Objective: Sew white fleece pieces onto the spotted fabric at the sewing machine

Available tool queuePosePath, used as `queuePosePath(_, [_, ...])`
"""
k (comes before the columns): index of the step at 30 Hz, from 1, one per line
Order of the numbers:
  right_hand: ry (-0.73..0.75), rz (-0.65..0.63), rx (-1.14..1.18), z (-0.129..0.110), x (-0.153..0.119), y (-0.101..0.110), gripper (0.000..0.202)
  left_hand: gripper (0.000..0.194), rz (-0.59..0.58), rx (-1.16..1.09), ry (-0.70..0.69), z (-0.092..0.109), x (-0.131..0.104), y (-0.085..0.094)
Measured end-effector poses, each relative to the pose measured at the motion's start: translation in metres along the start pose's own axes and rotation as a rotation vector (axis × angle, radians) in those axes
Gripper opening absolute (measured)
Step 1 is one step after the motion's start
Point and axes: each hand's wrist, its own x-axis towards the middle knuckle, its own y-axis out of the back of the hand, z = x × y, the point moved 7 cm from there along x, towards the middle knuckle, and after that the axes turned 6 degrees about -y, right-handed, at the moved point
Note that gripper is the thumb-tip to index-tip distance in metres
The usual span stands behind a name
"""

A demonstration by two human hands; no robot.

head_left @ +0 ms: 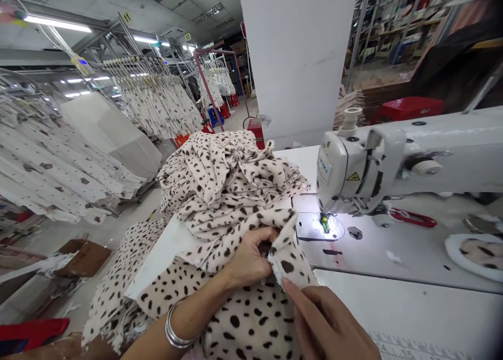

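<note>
A cream fabric piece with dark brown spots (251,313) lies across the front of the sewing table and over my lap. My left hand (251,258), with silver bangles at its wrist, is closed on a folded part of this cloth. Just to its right, my right hand (324,318) pinches the raw white edge of the same fabric between thumb and forefinger. Both hands are left of and in front of the sewing machine (353,166). Its lit presser foot (325,222) has no cloth visible under it.
A big heap of the spotted fabric (223,166) fills the table's far left. Red thread snips (412,217) and a round spotted pad (479,255) lie on the machine bed. Behind stands a white pillar (298,61); garments hang on racks (153,98) at left.
</note>
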Motion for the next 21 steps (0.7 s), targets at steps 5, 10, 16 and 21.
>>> queuePosePath(5, [-0.031, -0.069, -0.058, 0.004, 0.005, 0.003, 0.057, 0.021, -0.018, 0.007, 0.016, 0.003, 0.002, -0.003])
queuePosePath(10, [-0.123, 0.003, -0.178, 0.012, 0.0, 0.01, 0.055, 0.018, 0.031, 0.042, 0.032, 0.0, 0.005, 0.002])
queuePosePath(16, [-0.253, -0.073, -0.174, 0.05, -0.007, 0.028, 0.037, 0.007, 0.142, 0.191, -0.09, 0.031, 0.005, 0.019])
queuePosePath(21, [-0.745, -0.312, 0.507, 0.079, 0.0, 0.017, 0.036, 0.013, 0.273, 0.736, -0.498, 0.135, -0.006, 0.023])
